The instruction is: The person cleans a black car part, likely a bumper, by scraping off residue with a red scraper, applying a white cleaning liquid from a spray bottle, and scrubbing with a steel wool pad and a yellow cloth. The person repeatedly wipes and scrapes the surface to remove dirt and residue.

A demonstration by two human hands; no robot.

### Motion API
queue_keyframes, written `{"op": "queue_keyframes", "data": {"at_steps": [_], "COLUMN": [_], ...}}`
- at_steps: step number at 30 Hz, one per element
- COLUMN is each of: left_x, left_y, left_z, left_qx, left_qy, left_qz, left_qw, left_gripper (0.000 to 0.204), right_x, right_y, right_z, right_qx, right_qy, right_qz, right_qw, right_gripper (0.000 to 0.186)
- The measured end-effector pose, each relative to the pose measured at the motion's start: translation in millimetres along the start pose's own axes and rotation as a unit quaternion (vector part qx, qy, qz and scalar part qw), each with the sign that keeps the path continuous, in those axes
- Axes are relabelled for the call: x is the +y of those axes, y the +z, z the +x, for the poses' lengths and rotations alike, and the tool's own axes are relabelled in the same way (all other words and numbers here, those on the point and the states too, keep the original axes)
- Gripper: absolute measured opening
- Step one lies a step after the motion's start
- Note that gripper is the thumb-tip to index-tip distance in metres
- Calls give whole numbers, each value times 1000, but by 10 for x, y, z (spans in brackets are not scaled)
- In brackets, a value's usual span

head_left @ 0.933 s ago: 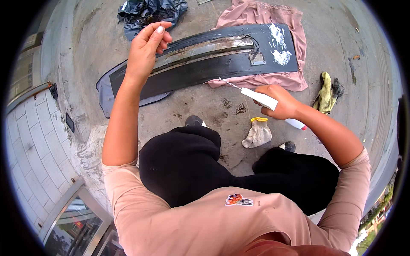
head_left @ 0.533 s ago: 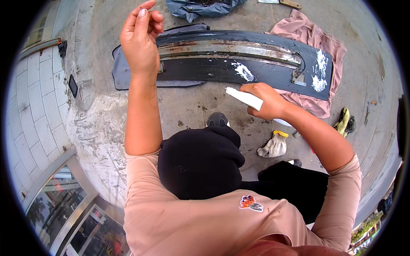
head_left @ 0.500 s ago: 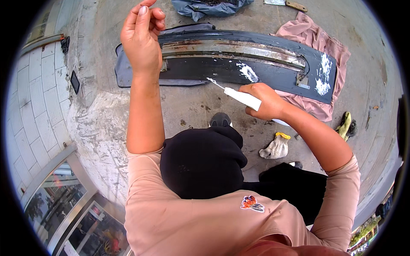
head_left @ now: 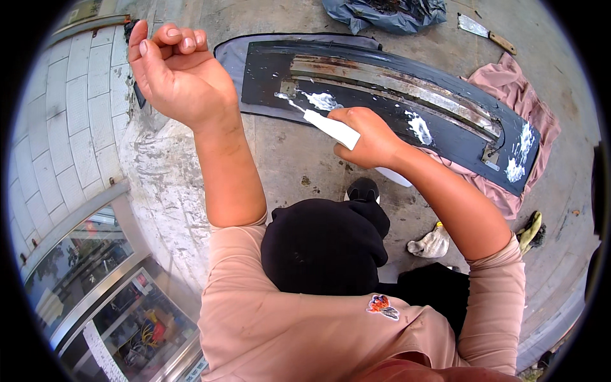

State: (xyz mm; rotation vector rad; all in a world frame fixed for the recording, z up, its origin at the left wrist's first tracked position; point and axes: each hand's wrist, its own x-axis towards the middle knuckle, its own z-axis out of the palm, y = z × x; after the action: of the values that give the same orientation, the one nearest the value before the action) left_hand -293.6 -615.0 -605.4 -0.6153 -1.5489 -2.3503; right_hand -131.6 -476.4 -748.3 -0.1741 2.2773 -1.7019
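My right hand (head_left: 372, 137) is closed round a white spray bottle (head_left: 332, 129), its tapered nozzle pointing up and left. A thin white jet runs from the tip onto the left part of a long dark panel (head_left: 356, 102), which has a rust-stained metal channel along it. White foam (head_left: 321, 101) lies in patches on the panel's left, middle and right. Most of the bottle's body is hidden by my hand and wrist. Raised at the left, my left hand (head_left: 184, 79) is empty, palm up with loosely bent fingers, apart from the panel.
Grey cloth (head_left: 230, 60) and pink cloth (head_left: 509, 76) lie under the panel's ends. Behind it are a dark plastic bag (head_left: 388, 16) and a wooden-handled scraper (head_left: 487, 33). Work gloves (head_left: 431, 243) lie on the concrete at right. A glass-fronted metal frame (head_left: 118, 280) stands at lower left.
My right hand has moved the spray bottle leftward along the panel, and a fresh foam patch shows on its left part. My left hand has swung left and lower. The view has shifted.
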Motion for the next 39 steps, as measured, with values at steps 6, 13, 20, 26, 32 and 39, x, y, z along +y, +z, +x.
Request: {"op": "queue_keyframes", "data": {"at_steps": [6,13,20,26,32,39], "left_x": [81,-53,-98,-131,-206,-260], "left_y": [65,221,533,619,841,1782], "left_z": [-46,-173,-360,-439,-584,-1117], "left_qx": [-10,-32,-45,-85,-99,-315], "left_qy": [-23,-66,-87,-111,-150,-248], "left_qz": [-38,-47,-8,-45,-44,23], "left_qw": [999,996,995,989,983,916], "left_gripper": [21,25,25,29,29,31], "right_x": [28,74,417,1020,899,524], "right_y": [-111,-522,-1664,-2141,-2293,-2359], "right_z": [15,-506,-1365,-1965,-2801,-4575], "right_qx": [47,23,58,122,229,464], "right_qy": [86,-14,189,316,228,89], "right_qz": [-13,38,28,-82,-30,64], "right_qw": [995,999,980,937,946,879], "right_gripper": [19,32,30,21,30,54]}}
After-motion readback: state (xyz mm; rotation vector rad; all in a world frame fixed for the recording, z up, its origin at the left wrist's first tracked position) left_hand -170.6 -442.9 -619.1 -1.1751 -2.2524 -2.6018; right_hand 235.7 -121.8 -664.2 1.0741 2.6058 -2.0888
